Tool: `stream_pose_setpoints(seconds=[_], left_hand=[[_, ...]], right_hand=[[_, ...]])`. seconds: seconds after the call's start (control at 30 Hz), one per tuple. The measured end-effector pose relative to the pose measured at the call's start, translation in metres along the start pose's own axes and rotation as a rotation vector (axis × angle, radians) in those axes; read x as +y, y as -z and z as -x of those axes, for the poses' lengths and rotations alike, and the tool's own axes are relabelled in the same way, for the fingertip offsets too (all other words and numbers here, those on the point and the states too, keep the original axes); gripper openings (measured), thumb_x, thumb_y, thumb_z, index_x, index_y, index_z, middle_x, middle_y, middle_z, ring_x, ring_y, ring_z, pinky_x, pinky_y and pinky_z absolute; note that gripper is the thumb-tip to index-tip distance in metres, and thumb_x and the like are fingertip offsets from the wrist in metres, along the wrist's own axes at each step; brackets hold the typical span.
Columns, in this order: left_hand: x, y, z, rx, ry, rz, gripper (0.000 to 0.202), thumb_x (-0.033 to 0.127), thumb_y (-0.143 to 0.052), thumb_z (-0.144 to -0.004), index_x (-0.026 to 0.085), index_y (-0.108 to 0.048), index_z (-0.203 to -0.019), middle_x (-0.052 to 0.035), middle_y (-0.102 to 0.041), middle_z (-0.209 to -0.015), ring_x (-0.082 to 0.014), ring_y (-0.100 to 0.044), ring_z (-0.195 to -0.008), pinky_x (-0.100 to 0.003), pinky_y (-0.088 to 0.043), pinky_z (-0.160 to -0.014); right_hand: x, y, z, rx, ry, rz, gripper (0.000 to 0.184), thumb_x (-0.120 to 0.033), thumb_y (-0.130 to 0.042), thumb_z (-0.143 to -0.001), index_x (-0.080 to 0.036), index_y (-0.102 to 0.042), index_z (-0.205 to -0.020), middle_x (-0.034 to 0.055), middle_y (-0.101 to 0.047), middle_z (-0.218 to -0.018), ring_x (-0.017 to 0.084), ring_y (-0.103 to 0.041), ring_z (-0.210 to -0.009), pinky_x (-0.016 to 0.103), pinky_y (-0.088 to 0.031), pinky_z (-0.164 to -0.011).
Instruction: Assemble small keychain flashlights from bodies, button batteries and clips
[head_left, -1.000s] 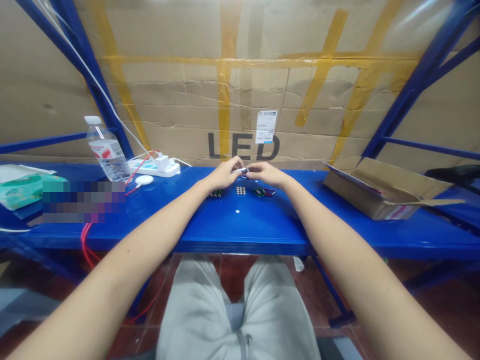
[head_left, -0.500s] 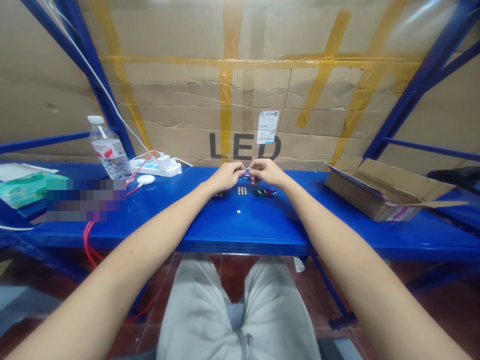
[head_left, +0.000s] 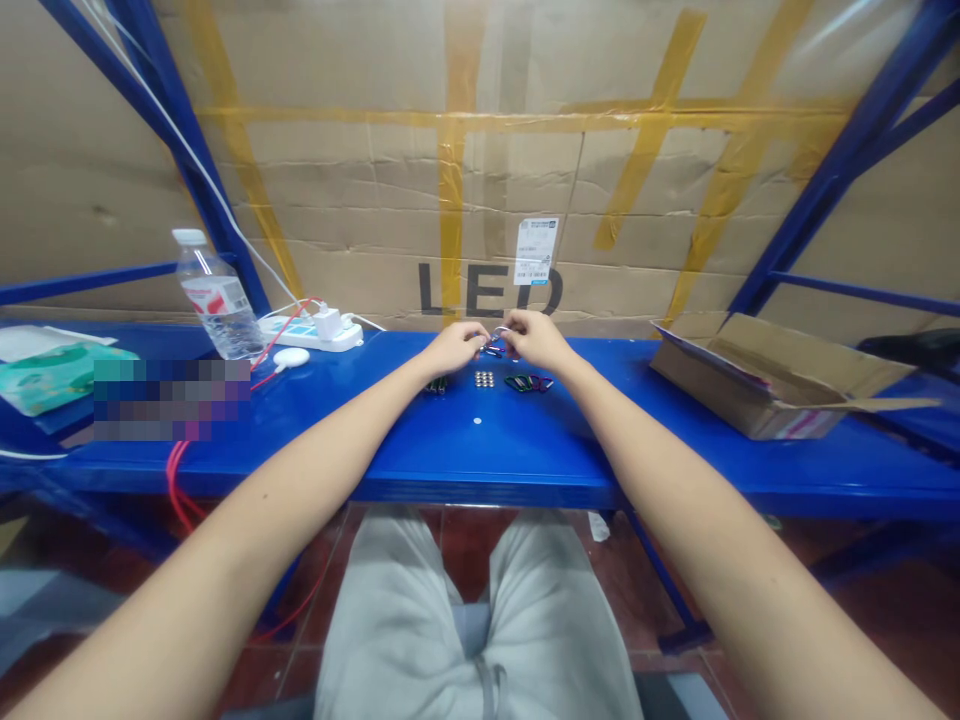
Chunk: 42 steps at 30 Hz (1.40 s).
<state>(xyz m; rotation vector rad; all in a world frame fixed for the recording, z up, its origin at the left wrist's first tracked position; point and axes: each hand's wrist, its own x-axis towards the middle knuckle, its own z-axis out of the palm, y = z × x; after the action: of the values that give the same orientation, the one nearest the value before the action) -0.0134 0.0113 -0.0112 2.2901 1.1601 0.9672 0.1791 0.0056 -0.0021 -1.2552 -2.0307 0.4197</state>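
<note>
My left hand (head_left: 452,348) and my right hand (head_left: 534,340) meet above the far part of the blue shelf top (head_left: 480,450), fingers pinched together on a small metal ring-like piece (head_left: 495,343) between them. Just below the hands lie a small cluster of round silver pieces (head_left: 484,379), a few coloured clips (head_left: 527,382) to its right and a dark green piece (head_left: 436,384) to its left. A single white dot-like piece (head_left: 477,421) lies nearer to me.
A water bottle (head_left: 217,300), a white power strip with charger (head_left: 313,332) and red cable stand at left, with a green packet (head_left: 52,375) beyond. An open cardboard box (head_left: 772,375) lies at right. A large taped carton marked LED (head_left: 487,200) forms the back.
The hands have stayed together over the same spot; the right hand has shifted slightly up and the fingers have turned the small piece between them.
</note>
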Motion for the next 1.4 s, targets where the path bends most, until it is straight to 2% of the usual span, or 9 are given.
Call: stream_pose_setpoints(seconds=[0.13, 0.2, 0.37, 0.5, 0.7, 0.97, 1.1, 1.27, 1.4], left_hand=[[-0.012, 0.002, -0.002, 0.027, 0.006, -0.225, 0.019, 0.026, -0.057, -0.085, 0.021, -0.073, -0.092, -0.0062, -0.074, -0.093, -0.0224, -0.065, -0.085, -0.034, -0.047, -0.08], [-0.016, 0.002, -0.003, -0.012, -0.04, -0.379, 0.019, 0.025, -0.059, -0.082, 0.023, -0.075, -0.092, -0.0073, -0.075, -0.097, -0.0248, -0.064, -0.089, -0.035, -0.046, -0.081], [-0.022, 0.0, -0.012, -0.212, -0.273, -0.57, 0.023, 0.015, -0.056, -0.077, 0.024, -0.078, -0.08, -0.0083, -0.07, -0.082, -0.0257, -0.061, -0.083, -0.035, -0.042, -0.078], [-0.022, -0.001, -0.017, -0.244, -0.342, -0.571, 0.024, 0.012, -0.056, -0.076, 0.024, -0.076, -0.072, -0.0079, -0.066, -0.072, -0.0247, -0.058, -0.082, -0.034, -0.04, -0.079], [-0.02, 0.0, -0.016, -0.22, -0.32, -0.544, 0.024, 0.014, -0.059, -0.08, 0.024, -0.08, -0.086, -0.0083, -0.067, -0.074, -0.0238, -0.058, -0.083, -0.033, -0.039, -0.081], [-0.016, 0.008, -0.011, -0.262, -0.293, -0.796, 0.034, 0.018, -0.052, -0.089, 0.023, -0.076, -0.112, -0.0107, -0.07, -0.091, -0.0242, -0.058, -0.089, -0.033, -0.039, -0.079], [-0.019, 0.016, -0.009, -0.271, -0.25, -0.806, 0.038, 0.011, -0.05, -0.086, 0.022, -0.075, -0.113, -0.0098, -0.072, -0.094, -0.0236, -0.058, -0.094, -0.032, -0.039, -0.081], [-0.023, 0.024, -0.005, -0.259, -0.191, -0.704, 0.046, 0.008, -0.05, -0.084, 0.025, -0.073, -0.12, -0.0075, -0.074, -0.105, -0.024, -0.057, -0.098, -0.034, -0.039, -0.09], [-0.017, 0.024, 0.0, -0.282, -0.193, -0.727, 0.052, 0.004, -0.047, -0.082, 0.027, -0.074, -0.12, -0.0051, -0.074, -0.114, -0.0245, -0.055, -0.102, -0.035, -0.037, -0.093]], right_hand=[[0.008, 0.004, -0.001, -0.029, -0.091, 0.09, 0.012, -0.026, -0.059, -0.092, -0.016, -0.062, -0.086, 0.0048, -0.069, -0.072, 0.016, -0.062, -0.07, 0.024, -0.046, -0.069], [0.011, 0.006, -0.001, -0.053, -0.131, 0.152, 0.011, -0.026, -0.062, -0.091, -0.016, -0.063, -0.085, 0.0054, -0.069, -0.073, 0.016, -0.061, -0.07, 0.024, -0.045, -0.068], [0.016, 0.006, -0.002, -0.106, -0.152, 0.232, 0.007, -0.021, -0.062, -0.089, -0.015, -0.066, -0.089, 0.0074, -0.071, -0.079, 0.016, -0.061, -0.071, 0.024, -0.044, -0.064], [0.019, 0.005, -0.004, -0.138, -0.158, 0.255, 0.006, -0.021, -0.063, -0.087, -0.016, -0.067, -0.089, 0.0078, -0.072, -0.082, 0.018, -0.062, -0.074, 0.024, -0.045, -0.066], [0.017, 0.005, -0.002, -0.16, -0.154, 0.28, 0.004, -0.018, -0.062, -0.087, -0.017, -0.065, -0.085, 0.0079, -0.072, -0.082, 0.018, -0.062, -0.074, 0.025, -0.045, -0.067], [0.018, 0.004, -0.002, -0.119, -0.161, 0.239, 0.006, -0.017, -0.061, -0.087, -0.018, -0.06, -0.082, 0.0075, -0.071, -0.078, 0.019, -0.062, -0.071, 0.027, -0.046, -0.065], [0.024, 0.0, -0.004, -0.074, -0.149, 0.121, 0.007, -0.018, -0.055, -0.093, -0.02, -0.052, -0.087, 0.0066, -0.073, -0.08, 0.021, -0.066, -0.078, 0.03, -0.049, -0.073], [0.025, -0.006, -0.004, -0.112, -0.03, -0.022, 0.007, -0.021, -0.047, -0.1, -0.023, -0.047, -0.092, 0.0074, -0.077, -0.096, 0.022, -0.067, -0.096, 0.035, -0.049, -0.087], [0.019, -0.01, -0.001, -0.145, -0.004, -0.05, 0.008, -0.022, -0.046, -0.1, -0.022, -0.047, -0.092, 0.0096, -0.076, -0.106, 0.023, -0.066, -0.104, 0.036, -0.047, -0.091]])
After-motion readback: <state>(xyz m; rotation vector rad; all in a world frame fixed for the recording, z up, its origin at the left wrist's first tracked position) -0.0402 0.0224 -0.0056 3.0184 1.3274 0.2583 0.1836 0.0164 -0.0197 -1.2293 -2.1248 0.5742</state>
